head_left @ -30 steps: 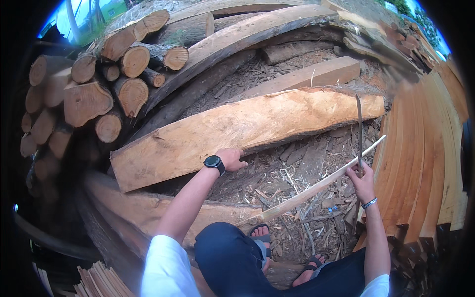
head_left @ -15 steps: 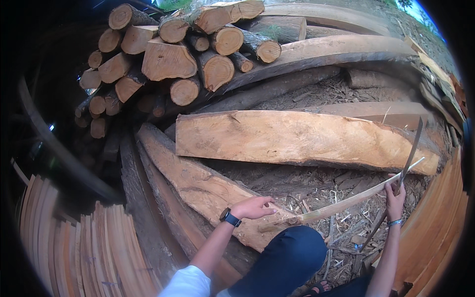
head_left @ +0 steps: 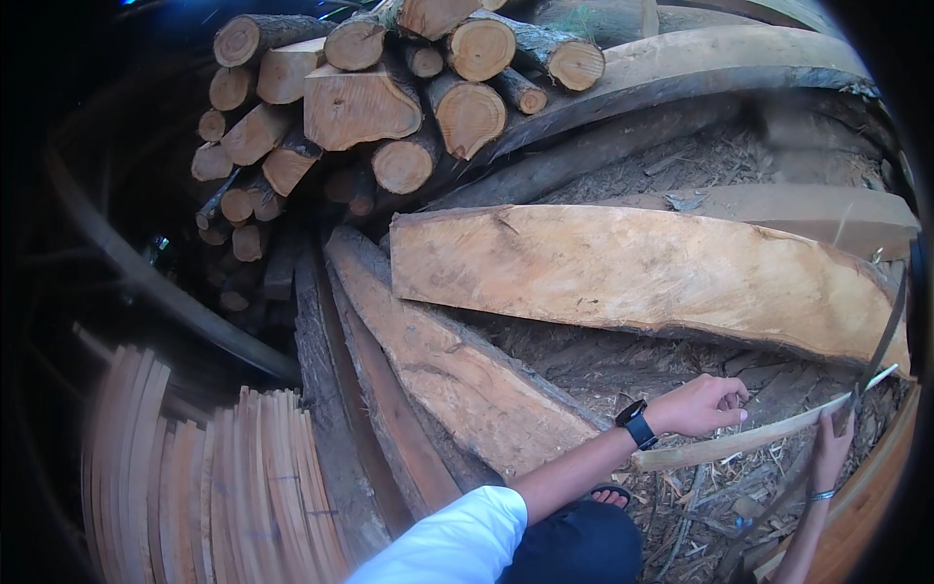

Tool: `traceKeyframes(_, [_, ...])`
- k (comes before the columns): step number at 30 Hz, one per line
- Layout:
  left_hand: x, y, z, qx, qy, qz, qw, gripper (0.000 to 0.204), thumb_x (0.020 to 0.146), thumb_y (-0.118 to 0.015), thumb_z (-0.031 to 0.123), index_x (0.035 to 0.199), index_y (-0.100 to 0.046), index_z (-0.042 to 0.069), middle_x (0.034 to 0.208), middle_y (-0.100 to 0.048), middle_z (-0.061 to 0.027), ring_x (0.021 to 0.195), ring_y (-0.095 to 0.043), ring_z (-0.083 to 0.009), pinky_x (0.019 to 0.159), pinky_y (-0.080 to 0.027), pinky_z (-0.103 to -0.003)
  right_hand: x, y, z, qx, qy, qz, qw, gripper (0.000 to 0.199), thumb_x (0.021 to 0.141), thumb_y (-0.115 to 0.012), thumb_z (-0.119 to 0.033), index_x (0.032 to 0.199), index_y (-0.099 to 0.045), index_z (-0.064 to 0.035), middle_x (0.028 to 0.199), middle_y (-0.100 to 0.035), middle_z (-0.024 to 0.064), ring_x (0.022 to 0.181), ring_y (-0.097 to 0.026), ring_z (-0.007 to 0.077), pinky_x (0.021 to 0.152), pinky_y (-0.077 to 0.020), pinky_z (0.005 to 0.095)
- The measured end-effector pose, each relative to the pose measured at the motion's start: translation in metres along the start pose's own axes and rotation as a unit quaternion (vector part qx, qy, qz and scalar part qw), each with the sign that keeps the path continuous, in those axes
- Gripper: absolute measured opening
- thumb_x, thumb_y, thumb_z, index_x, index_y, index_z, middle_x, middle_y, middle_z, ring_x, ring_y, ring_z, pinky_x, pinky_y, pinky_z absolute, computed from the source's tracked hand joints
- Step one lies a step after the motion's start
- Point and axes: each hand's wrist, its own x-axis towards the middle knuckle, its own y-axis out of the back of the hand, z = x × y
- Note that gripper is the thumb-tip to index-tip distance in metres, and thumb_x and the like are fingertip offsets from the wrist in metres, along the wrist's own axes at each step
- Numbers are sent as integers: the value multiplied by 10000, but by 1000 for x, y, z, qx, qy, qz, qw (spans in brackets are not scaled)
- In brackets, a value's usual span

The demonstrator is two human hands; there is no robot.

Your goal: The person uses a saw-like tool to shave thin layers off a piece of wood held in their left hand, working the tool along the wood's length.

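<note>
My left hand (head_left: 699, 404), with a dark watch (head_left: 637, 425) on its wrist, hovers over a long pale wooden strip (head_left: 749, 446). Its fingers are loosely bent and apart, holding nothing. At the right, my right hand (head_left: 830, 450), wearing a bracelet, is closed around the strip near its far end. A long, thin dark blade (head_left: 885, 336) crosses the strip at that hand; whether the fingers also grip it I cannot tell. The strip's near end lies beside the tip of a broad slab (head_left: 486, 399).
A thick sawn slab (head_left: 623, 273) lies across the middle, with cut logs (head_left: 470, 112) stacked beyond. Thin boards (head_left: 233, 487) stand in a row at the lower left, and more boards (head_left: 880, 477) lie at the right. Wood chips (head_left: 681, 516) litter the ground by my foot.
My left hand has moved right, from above the slab's tip to over the strip, closer to my right hand. My right hand keeps its hold on the strip. The view has shifted.
</note>
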Motion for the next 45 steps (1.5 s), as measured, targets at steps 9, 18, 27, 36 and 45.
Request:
traceKeyframes(9, [9, 22, -25, 120, 64, -25, 990, 393, 890, -649, 321, 1095, -641, -14, 935, -717, -178, 875, -703, -294, 763, -544, -373, 33, -50, -27, 15, 107, -12, 994, 465, 947, -629, -125, 1353, -468, 33, 1102, -615, 51, 988, -560, 123, 862, -450, 273])
traceKeyframes(18, [-120, 14, 30, 185, 211, 62, 958, 511, 931, -570, 491, 886, -665, -9, 740, -683, -166, 626, -658, -291, 621, -508, -395, -3, -101, -115, 35, 133, -16, 990, 481, 946, -633, -115, 1377, -464, 14, 962, -570, 7, 859, -532, 79, 756, -470, 242])
traceKeyframes(27, [-210, -51, -30, -263, 223, -20, 939, 691, 963, -456, 624, 1256, -493, -1, 658, -498, -13, 517, -499, -102, 520, -466, -286, -89, -230, -248, 20, 273, -85, 958, 299, 929, -654, -94, 1177, -540, 29, 789, -503, -24, 718, -486, 47, 615, -424, 220])
traceKeyframes(36, [-245, -16, 71, 48, 98, 287, 952, 460, 824, -737, 449, 976, -682, 18, 826, -677, -83, 748, -670, -206, 706, -534, -356, -117, -218, -315, -23, 299, -53, 953, 254, 895, -689, -59, 1116, -589, 17, 735, -520, -37, 664, -470, 29, 591, -394, 197])
traceKeyframes(45, [-196, 40, 16, 65, -34, 250, 965, 585, 895, -636, 528, 1062, -570, -28, 938, -596, -145, 869, -578, -213, 806, -476, -368, -128, -199, -319, 24, 265, -48, 963, 303, 880, -706, -50, 1145, -581, 24, 769, -565, -24, 711, -522, 39, 646, -437, 209])
